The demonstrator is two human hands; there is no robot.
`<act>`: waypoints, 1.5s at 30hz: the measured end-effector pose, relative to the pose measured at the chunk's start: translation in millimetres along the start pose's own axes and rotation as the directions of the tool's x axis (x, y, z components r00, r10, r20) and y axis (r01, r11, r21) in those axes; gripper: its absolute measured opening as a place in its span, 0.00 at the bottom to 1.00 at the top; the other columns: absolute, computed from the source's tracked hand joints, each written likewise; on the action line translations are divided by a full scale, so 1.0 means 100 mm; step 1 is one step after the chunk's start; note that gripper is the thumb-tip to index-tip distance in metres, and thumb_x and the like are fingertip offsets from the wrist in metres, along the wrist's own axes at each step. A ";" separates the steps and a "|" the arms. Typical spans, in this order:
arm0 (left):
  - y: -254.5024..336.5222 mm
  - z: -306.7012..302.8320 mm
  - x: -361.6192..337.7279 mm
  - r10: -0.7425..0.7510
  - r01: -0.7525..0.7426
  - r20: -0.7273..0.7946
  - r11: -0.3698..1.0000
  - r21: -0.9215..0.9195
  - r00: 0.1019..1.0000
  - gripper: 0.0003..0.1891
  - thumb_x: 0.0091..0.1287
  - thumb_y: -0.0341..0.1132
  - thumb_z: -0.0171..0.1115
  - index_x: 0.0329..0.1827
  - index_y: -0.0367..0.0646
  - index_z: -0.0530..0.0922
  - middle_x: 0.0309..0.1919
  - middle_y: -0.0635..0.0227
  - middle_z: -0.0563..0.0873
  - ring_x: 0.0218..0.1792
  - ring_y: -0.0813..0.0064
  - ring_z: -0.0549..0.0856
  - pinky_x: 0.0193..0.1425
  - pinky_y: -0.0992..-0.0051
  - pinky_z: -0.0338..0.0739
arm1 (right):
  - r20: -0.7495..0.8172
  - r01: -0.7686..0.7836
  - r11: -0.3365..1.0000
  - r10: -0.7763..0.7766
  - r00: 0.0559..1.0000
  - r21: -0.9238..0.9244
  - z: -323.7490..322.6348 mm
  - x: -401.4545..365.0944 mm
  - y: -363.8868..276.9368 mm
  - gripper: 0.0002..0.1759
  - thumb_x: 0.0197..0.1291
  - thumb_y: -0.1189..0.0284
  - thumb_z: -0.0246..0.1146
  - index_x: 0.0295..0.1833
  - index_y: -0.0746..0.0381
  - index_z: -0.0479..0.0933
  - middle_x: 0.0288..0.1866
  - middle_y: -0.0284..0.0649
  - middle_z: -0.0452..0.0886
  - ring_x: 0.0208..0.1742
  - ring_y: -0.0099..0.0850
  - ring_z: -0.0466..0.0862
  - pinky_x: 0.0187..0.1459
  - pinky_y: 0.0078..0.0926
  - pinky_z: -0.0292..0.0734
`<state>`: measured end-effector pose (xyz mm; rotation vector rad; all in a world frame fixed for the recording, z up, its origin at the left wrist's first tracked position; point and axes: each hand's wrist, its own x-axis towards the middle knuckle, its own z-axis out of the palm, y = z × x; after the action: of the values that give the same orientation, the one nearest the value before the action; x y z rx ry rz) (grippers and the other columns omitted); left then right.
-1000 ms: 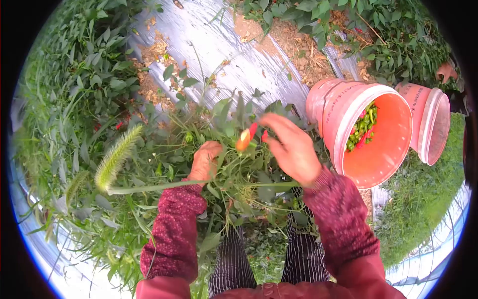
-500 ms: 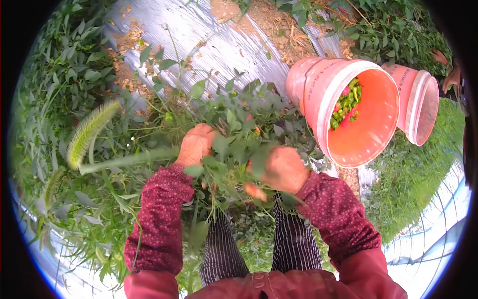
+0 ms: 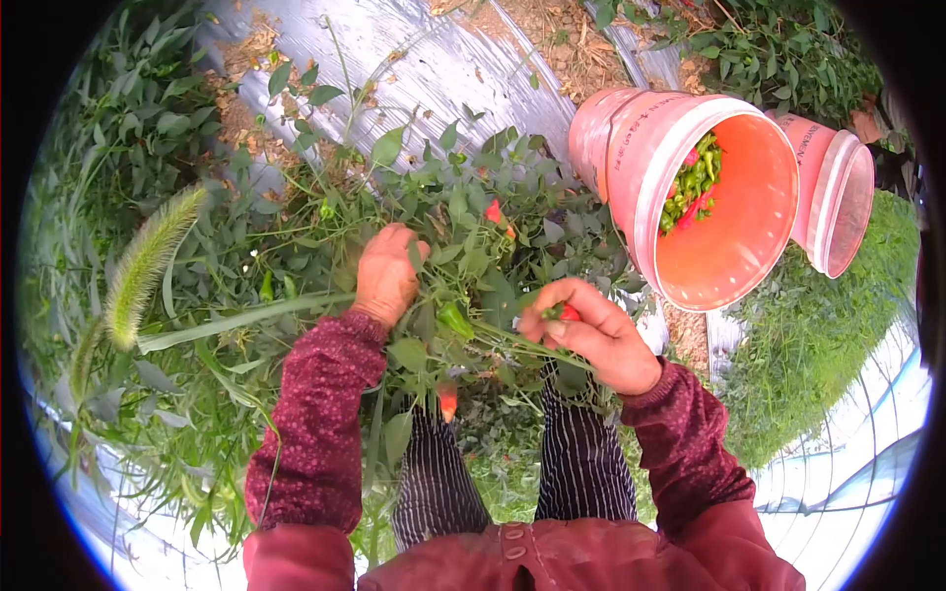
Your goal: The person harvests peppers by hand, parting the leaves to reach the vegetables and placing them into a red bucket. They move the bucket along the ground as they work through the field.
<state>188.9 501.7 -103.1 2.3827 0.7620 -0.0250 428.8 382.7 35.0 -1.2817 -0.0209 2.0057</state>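
Note:
My right hand [image 3: 606,340] pinches a small red chili pepper [image 3: 566,312] between thumb and fingers, to the right of the chili plant [image 3: 473,266]. In the middle of the foliage, my left hand [image 3: 388,268] is closed round the plant's stems, its fingertips partly hidden. Between the two hands hangs a green chili pepper [image 3: 455,320]. An orange-red pepper [image 3: 447,402] dangles lower down, over the trouser leg, and a red pepper [image 3: 494,212] shows among leaves higher up.
A pink bucket [image 3: 645,158] lies tilted at the right, with green and red peppers inside. Behind it stands a second pink bucket [image 3: 816,167]. Silvery plastic sheeting [image 3: 414,74] covers the ground beyond the plant. A bristly grass head [image 3: 153,261] rises at the left.
My right hand has moved slightly right and now shows a red pepper in its fingers. My left hand stays on the plant. The orange-red pepper has shifted left and down.

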 end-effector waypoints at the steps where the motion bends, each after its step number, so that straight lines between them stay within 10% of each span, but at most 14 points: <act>1: 0.02 -0.02 0.00 -0.016 0.016 0.046 1.000 0.011 0.999 0.09 0.42 0.26 0.59 0.30 0.42 0.77 0.34 0.62 0.79 0.47 0.57 0.78 0.47 0.64 0.75 | -0.009 0.086 0.996 -0.087 0.996 -0.014 0.08 0.03 -0.09 0.12 0.64 0.76 0.53 0.53 0.59 0.69 0.44 0.36 0.77 0.44 0.24 0.77 0.47 0.24 0.73; 3: 0.04 0.01 0.01 -0.038 0.037 0.048 0.999 0.020 0.998 0.09 0.43 0.26 0.59 0.30 0.43 0.77 0.34 0.62 0.79 0.47 0.57 0.78 0.48 0.63 0.74 | -0.016 0.167 0.985 -0.168 0.986 -0.028 0.22 0.15 -0.12 0.12 0.63 0.76 0.54 0.52 0.60 0.69 0.44 0.38 0.78 0.43 0.26 0.79 0.47 0.25 0.73; 4: 0.05 0.03 0.00 -0.058 0.056 0.052 0.998 0.030 0.997 0.10 0.43 0.27 0.59 0.31 0.43 0.77 0.35 0.62 0.79 0.47 0.57 0.78 0.48 0.63 0.74 | -0.023 0.172 0.894 -0.199 0.980 -0.414 0.28 0.23 -0.10 0.11 0.61 0.73 0.57 0.50 0.60 0.71 0.41 0.39 0.78 0.42 0.27 0.79 0.45 0.26 0.73; 8: 0.08 0.07 0.03 -0.077 0.075 0.031 0.995 0.066 0.997 0.09 0.44 0.28 0.59 0.30 0.43 0.77 0.34 0.62 0.79 0.48 0.58 0.78 0.48 0.62 0.74 | 0.020 0.110 0.265 -0.319 0.948 -0.958 0.39 0.44 0.19 0.15 0.53 0.64 0.63 0.43 0.60 0.74 0.36 0.43 0.78 0.41 0.39 0.80 0.44 0.35 0.72; 16: 0.24 0.13 0.11 -0.183 0.164 0.107 0.972 0.168 0.977 0.08 0.45 0.28 0.59 0.30 0.43 0.77 0.35 0.63 0.79 0.47 0.59 0.77 0.48 0.62 0.73 | -0.136 -0.130 0.041 -0.380 0.915 -0.991 0.45 0.61 0.28 0.18 0.48 0.56 0.66 0.37 0.57 0.76 0.33 0.38 0.79 0.41 0.38 0.79 0.44 0.40 0.69; 20: 0.24 0.17 0.14 -0.228 0.193 0.173 0.961 0.198 0.958 0.07 0.47 0.30 0.58 0.31 0.44 0.77 0.36 0.63 0.78 0.48 0.60 0.77 0.48 0.63 0.72 | -0.155 -0.146 0.053 -0.398 0.904 -0.988 0.26 0.62 0.30 0.18 0.47 0.57 0.67 0.37 0.58 0.75 0.34 0.38 0.79 0.41 0.38 0.80 0.44 0.40 0.70; 24: 0.25 0.17 0.15 -0.207 0.173 0.182 0.967 0.187 0.961 0.07 0.48 0.30 0.58 0.31 0.44 0.78 0.36 0.63 0.79 0.49 0.60 0.77 0.48 0.63 0.72 | -0.048 0.123 0.427 -0.369 0.928 -0.896 0.04 0.49 0.36 0.13 0.49 0.62 0.64 0.37 0.58 0.76 0.33 0.40 0.79 0.36 0.38 0.81 0.39 0.35 0.74; 27: 0.23 0.19 0.11 -0.174 0.142 0.153 0.969 0.202 0.973 0.06 0.48 0.31 0.58 0.30 0.44 0.77 0.34 0.63 0.79 0.48 0.60 0.77 0.47 0.63 0.72 | -0.172 -0.300 0.809 0.246 0.954 -0.505 0.08 0.39 0.25 0.14 0.52 0.65 0.62 0.42 0.60 0.78 0.28 0.32 0.78 0.31 0.22 0.75 0.36 0.25 0.73; 30: 0.24 0.15 0.14 -0.213 0.175 0.204 0.966 0.191 0.955 0.09 0.46 0.29 0.59 0.32 0.43 0.78 0.37 0.63 0.79 0.51 0.59 0.76 0.49 0.63 0.72 | 0.096 -0.245 0.853 0.322 0.942 -0.461 -0.03 0.21 0.22 0.14 0.53 0.66 0.62 0.43 0.64 0.78 0.29 0.30 0.78 0.31 0.20 0.75 0.37 0.21 0.72; 34: 0.22 0.17 0.14 -0.182 0.161 0.151 0.977 0.140 0.972 0.10 0.46 0.27 0.58 0.33 0.43 0.77 0.36 0.62 0.79 0.50 0.58 0.76 0.50 0.62 0.72 | 0.193 -0.128 0.903 0.224 0.955 -0.410 -0.07 -0.02 0.26 0.10 0.56 0.72 0.61 0.42 0.66 0.77 0.37 0.32 0.79 0.35 0.22 0.78 0.43 0.21 0.72; 36: 0.24 0.18 0.17 -0.209 0.190 0.159 0.974 0.124 0.965 0.10 0.46 0.28 0.58 0.34 0.43 0.78 0.36 0.61 0.79 0.49 0.58 0.76 0.50 0.62 0.72 | -0.005 -0.286 0.952 0.288 0.958 0.108 -0.10 -0.09 0.26 0.11 0.55 0.75 0.60 0.45 0.66 0.75 0.41 0.37 0.80 0.41 0.28 0.81 0.45 0.27 0.74; 38: 0.24 0.17 0.27 -0.232 0.213 0.176 0.970 0.120 0.957 0.10 0.47 0.28 0.58 0.34 0.43 0.78 0.36 0.61 0.79 0.49 0.57 0.76 0.51 0.61 0.72 | 0.060 -0.158 0.985 0.153 0.986 0.071 -0.07 0.03 0.23 0.14 0.55 0.76 0.59 0.49 0.66 0.72 0.42 0.39 0.79 0.41 0.33 0.82 0.44 0.29 0.76; 40: 0.25 0.17 0.26 -0.252 0.235 0.200 0.966 0.106 0.947 0.10 0.48 0.29 0.58 0.35 0.44 0.78 0.36 0.61 0.79 0.49 0.56 0.76 0.51 0.61 0.72 | 0.040 0.047 0.895 -0.072 0.997 0.443 0.11 0.20 0.10 0.14 0.56 0.76 0.58 0.49 0.66 0.71 0.41 0.39 0.78 0.38 0.32 0.82 0.41 0.27 0.76; 45: 0.27 0.23 0.14 -0.204 0.204 0.051 0.979 0.016 0.978 0.09 0.51 0.28 0.57 0.36 0.42 0.77 0.36 0.60 0.80 0.45 0.58 0.79 0.47 0.63 0.75 | -0.120 0.155 0.829 -0.106 0.987 0.538 0.48 1.09 -0.11 0.11 0.61 0.74 0.56 0.49 0.63 0.72 0.39 0.37 0.79 0.37 0.26 0.81 0.38 0.25 0.78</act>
<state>218.6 478.0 -109.1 2.2951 0.9799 -0.1767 372.7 471.8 -21.5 -0.9580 0.4649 1.6634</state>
